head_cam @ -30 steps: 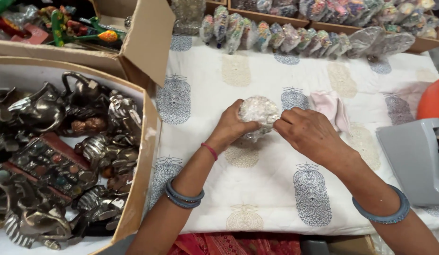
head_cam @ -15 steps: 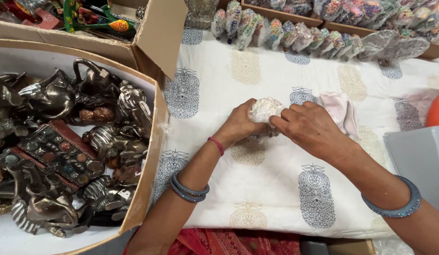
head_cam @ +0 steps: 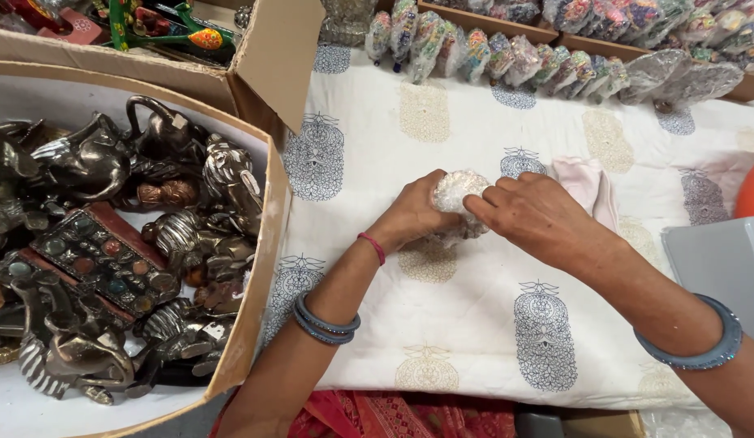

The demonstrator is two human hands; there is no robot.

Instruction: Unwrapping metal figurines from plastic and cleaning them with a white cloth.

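Both hands meet over the printed cloth [head_cam: 474, 324] near the table's middle. The left hand [head_cam: 413, 212] cups a small bundle wrapped in bubble wrap [head_cam: 456, 193] from the left, and the right hand [head_cam: 539, 217] pinches its wrapping from the right. The bundle looks light, its skin crinkly and a bit slippery, likely with something breakable inside, so a whole-palm hold around its body seems safest. To the left sits a cardboard box [head_cam: 259, 268] of metal figurines [head_cam: 93, 162]. A pink cloth [head_cam: 589, 182] lies just right.
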